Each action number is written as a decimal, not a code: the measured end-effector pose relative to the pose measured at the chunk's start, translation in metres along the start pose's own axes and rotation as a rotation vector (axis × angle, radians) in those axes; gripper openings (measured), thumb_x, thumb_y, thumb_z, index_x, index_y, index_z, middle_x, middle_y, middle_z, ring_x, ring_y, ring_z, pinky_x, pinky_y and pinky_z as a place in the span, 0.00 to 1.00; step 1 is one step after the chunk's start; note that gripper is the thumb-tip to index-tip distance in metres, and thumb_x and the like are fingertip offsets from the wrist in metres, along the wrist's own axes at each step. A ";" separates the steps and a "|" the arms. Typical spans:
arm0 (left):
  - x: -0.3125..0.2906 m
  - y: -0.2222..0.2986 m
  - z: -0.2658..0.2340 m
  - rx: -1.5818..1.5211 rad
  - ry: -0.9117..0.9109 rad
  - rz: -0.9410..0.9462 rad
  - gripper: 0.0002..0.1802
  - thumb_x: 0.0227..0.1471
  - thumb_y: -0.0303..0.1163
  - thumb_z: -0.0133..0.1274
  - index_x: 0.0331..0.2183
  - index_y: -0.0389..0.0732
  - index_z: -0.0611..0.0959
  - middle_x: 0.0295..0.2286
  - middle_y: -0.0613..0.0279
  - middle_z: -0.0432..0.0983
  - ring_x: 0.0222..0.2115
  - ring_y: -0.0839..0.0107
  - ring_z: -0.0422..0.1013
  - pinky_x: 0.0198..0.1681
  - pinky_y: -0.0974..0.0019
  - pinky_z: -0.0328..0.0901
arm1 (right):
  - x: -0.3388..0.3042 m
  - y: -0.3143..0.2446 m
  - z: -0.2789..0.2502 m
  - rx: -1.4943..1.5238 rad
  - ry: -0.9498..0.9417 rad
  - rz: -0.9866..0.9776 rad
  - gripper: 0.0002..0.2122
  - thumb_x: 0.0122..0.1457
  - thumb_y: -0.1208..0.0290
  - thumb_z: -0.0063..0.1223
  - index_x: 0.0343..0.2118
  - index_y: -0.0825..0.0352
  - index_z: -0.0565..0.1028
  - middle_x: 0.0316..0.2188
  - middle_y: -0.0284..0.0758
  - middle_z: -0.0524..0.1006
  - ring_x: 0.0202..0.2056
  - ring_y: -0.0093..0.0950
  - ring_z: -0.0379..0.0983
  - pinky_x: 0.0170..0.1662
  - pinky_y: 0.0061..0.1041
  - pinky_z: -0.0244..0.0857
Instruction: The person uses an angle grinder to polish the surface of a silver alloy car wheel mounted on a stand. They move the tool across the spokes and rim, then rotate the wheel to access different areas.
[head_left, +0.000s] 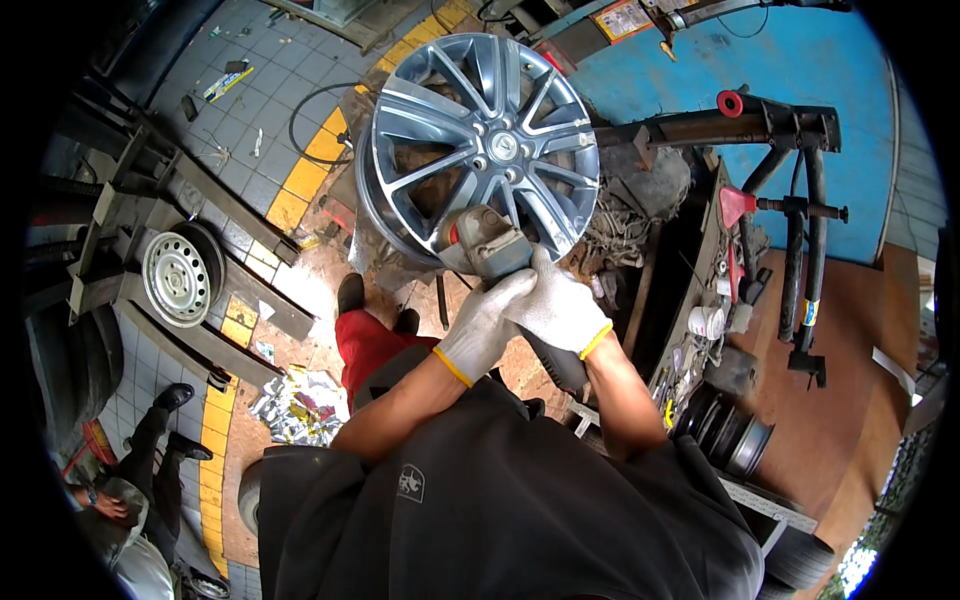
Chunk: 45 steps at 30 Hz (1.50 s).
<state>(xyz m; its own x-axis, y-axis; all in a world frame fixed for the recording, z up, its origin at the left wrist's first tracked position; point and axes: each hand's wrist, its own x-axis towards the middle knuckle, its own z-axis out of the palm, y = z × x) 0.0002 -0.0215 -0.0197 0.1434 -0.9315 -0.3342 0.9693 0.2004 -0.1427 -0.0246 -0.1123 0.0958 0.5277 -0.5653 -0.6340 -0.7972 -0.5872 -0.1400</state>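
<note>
- The right hand (pixel 562 308), in a white knit glove with a yellow cuff, has its fingers clamped on a dark grey, dusty handheld power tool (pixel 490 245).
- The left hand (pixel 482 328), gloved alike, is closed around the same tool just beside the right; its underside fingers are hidden.
- The tool's blocky head overlaps the lower rim of a grey and silver multi-spoke alloy wheel (pixel 505 148); whether they touch, I cannot tell.
- The wheel sits tilted, directly ahead of the hands.
- Crumpled silver foil scraps (pixel 298 408) lie on the floor, left.
- Beyond them leans a round white steel wheel (pixel 177 279).
- A flat blue panel (pixel 700 88) lies farther right.
</note>
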 end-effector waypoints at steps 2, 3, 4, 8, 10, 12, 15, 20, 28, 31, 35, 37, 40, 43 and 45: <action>0.006 0.000 -0.007 -0.009 0.014 -0.031 0.22 0.58 0.30 0.57 0.52 0.34 0.75 0.44 0.59 0.77 0.44 0.68 0.76 0.48 0.66 0.71 | 0.002 -0.002 -0.001 0.010 -0.003 0.037 0.39 0.49 0.58 0.61 0.61 0.73 0.59 0.40 0.58 0.78 0.45 0.53 0.76 0.48 0.43 0.70; 0.005 0.002 -0.005 -0.003 0.014 -0.041 0.21 0.58 0.30 0.57 0.52 0.34 0.75 0.44 0.59 0.77 0.44 0.68 0.76 0.47 0.66 0.71 | 0.002 0.000 0.000 0.016 -0.001 0.042 0.39 0.49 0.58 0.60 0.61 0.73 0.59 0.40 0.58 0.78 0.45 0.53 0.76 0.48 0.43 0.70; 0.004 0.003 -0.003 0.002 0.015 -0.051 0.21 0.58 0.30 0.57 0.52 0.34 0.75 0.44 0.60 0.77 0.44 0.68 0.76 0.47 0.66 0.71 | 0.002 0.001 0.002 0.021 0.001 0.048 0.39 0.49 0.58 0.60 0.61 0.73 0.59 0.40 0.58 0.78 0.45 0.53 0.76 0.48 0.43 0.70; 0.002 0.006 0.000 0.043 0.003 -0.042 0.21 0.60 0.30 0.53 0.53 0.33 0.73 0.46 0.57 0.75 0.47 0.68 0.74 0.51 0.65 0.68 | 0.006 0.005 0.004 0.027 0.011 0.018 0.39 0.49 0.58 0.60 0.60 0.74 0.59 0.40 0.59 0.78 0.45 0.53 0.76 0.48 0.43 0.70; 0.004 0.004 -0.004 0.045 -0.009 -0.038 0.21 0.61 0.30 0.52 0.54 0.32 0.73 0.47 0.56 0.75 0.49 0.68 0.72 0.54 0.64 0.67 | 0.006 0.006 0.005 0.032 0.019 0.011 0.39 0.49 0.58 0.60 0.60 0.74 0.59 0.40 0.59 0.78 0.46 0.54 0.76 0.48 0.43 0.70; 0.006 0.003 -0.007 0.028 -0.027 -0.032 0.22 0.61 0.30 0.52 0.53 0.32 0.73 0.47 0.56 0.75 0.49 0.68 0.73 0.53 0.64 0.67 | 0.006 0.008 0.006 0.045 0.027 -0.008 0.38 0.49 0.57 0.60 0.59 0.74 0.59 0.40 0.58 0.78 0.46 0.54 0.76 0.48 0.44 0.70; 0.003 -0.004 -0.005 0.001 0.013 -0.024 0.23 0.58 0.31 0.56 0.52 0.33 0.74 0.45 0.57 0.76 0.45 0.68 0.75 0.48 0.65 0.70 | 0.001 0.008 0.004 0.039 0.026 -0.025 0.37 0.49 0.57 0.61 0.58 0.73 0.60 0.39 0.58 0.78 0.45 0.54 0.76 0.48 0.44 0.70; 0.008 -0.003 -0.011 0.004 0.001 -0.025 0.23 0.57 0.30 0.58 0.52 0.33 0.74 0.46 0.57 0.75 0.46 0.69 0.74 0.49 0.65 0.70 | 0.004 0.014 0.009 0.046 0.040 -0.029 0.36 0.48 0.57 0.63 0.56 0.72 0.61 0.38 0.56 0.78 0.44 0.53 0.76 0.47 0.45 0.70; -0.006 0.002 0.004 0.029 0.031 -0.045 0.23 0.57 0.30 0.58 0.52 0.32 0.74 0.45 0.57 0.76 0.45 0.66 0.75 0.51 0.64 0.69 | -0.002 0.006 0.004 0.031 0.015 -0.005 0.35 0.48 0.57 0.62 0.55 0.73 0.61 0.37 0.56 0.78 0.44 0.53 0.77 0.46 0.45 0.70; -0.006 -0.004 0.002 0.031 0.069 -0.038 0.23 0.57 0.30 0.58 0.52 0.32 0.74 0.45 0.56 0.76 0.45 0.67 0.75 0.50 0.65 0.69 | -0.008 0.001 -0.001 0.039 -0.016 0.014 0.35 0.49 0.57 0.60 0.56 0.74 0.61 0.37 0.57 0.78 0.43 0.53 0.77 0.47 0.45 0.70; -0.003 -0.001 0.000 0.022 0.079 -0.012 0.24 0.56 0.30 0.59 0.52 0.32 0.74 0.45 0.57 0.76 0.45 0.67 0.75 0.50 0.65 0.69 | 0.000 0.006 0.003 0.048 -0.001 -0.003 0.36 0.49 0.58 0.60 0.58 0.73 0.60 0.37 0.57 0.78 0.44 0.54 0.77 0.47 0.45 0.70; -0.006 0.000 0.004 0.019 0.074 -0.008 0.24 0.56 0.30 0.59 0.52 0.33 0.74 0.45 0.57 0.76 0.45 0.67 0.75 0.50 0.64 0.69 | 0.002 0.011 0.009 0.061 0.027 -0.030 0.36 0.48 0.58 0.60 0.57 0.73 0.60 0.37 0.57 0.78 0.43 0.54 0.77 0.47 0.45 0.70; -0.006 0.005 0.004 0.075 0.068 -0.012 0.23 0.58 0.31 0.56 0.52 0.33 0.74 0.46 0.57 0.75 0.46 0.68 0.74 0.51 0.65 0.68 | 0.005 0.010 0.011 0.040 0.031 -0.035 0.34 0.48 0.59 0.60 0.55 0.73 0.61 0.36 0.58 0.78 0.42 0.55 0.77 0.47 0.46 0.70; -0.011 0.006 0.006 0.106 0.074 -0.009 0.20 0.62 0.32 0.50 0.52 0.33 0.74 0.46 0.58 0.75 0.47 0.69 0.73 0.53 0.66 0.66 | 0.005 0.007 0.011 0.039 0.031 -0.037 0.33 0.48 0.59 0.60 0.54 0.73 0.61 0.36 0.58 0.78 0.42 0.56 0.76 0.46 0.46 0.70; -0.009 0.005 0.002 0.110 0.058 -0.003 0.19 0.62 0.32 0.50 0.52 0.32 0.74 0.46 0.59 0.75 0.47 0.70 0.73 0.52 0.66 0.67 | 0.004 0.007 0.012 0.051 0.039 -0.048 0.33 0.48 0.60 0.60 0.54 0.73 0.61 0.36 0.59 0.78 0.42 0.56 0.76 0.46 0.47 0.70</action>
<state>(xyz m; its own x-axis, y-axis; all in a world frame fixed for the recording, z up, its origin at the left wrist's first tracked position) 0.0040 -0.0126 -0.0152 0.1316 -0.9123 -0.3879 0.9862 0.1602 -0.0422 -0.0314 -0.1113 0.0830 0.5756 -0.5599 -0.5960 -0.7843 -0.5843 -0.2086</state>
